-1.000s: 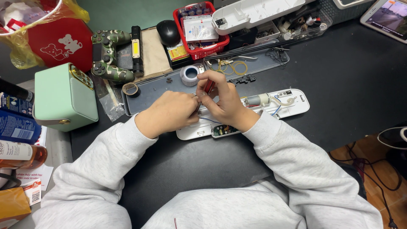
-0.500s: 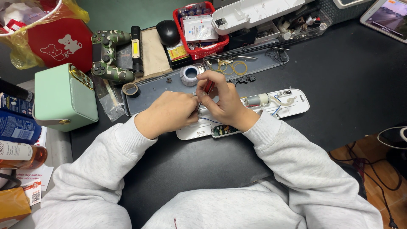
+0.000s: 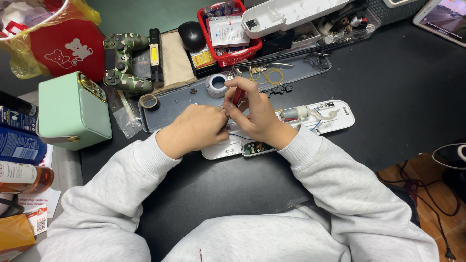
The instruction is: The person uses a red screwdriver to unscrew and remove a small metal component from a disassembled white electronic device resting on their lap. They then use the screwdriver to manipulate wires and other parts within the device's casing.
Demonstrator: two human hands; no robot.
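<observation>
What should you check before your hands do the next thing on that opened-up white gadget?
1. Red-handled tool gripped in the right hand: ok.
2. Left hand close against the right, over the open white casing: ok.
3. Tool tip on the right spot: cannot tell, the fingers hide it.
4. Casing lying flat on the black table: ok.
5. Thin wires beside the small motor out of the hands' way: ok, they lie to the right of the hands.
6. Green circuit board uncovered at the casing's near edge, just under the right wrist: not ok, a sleeve could brush it.
</observation>
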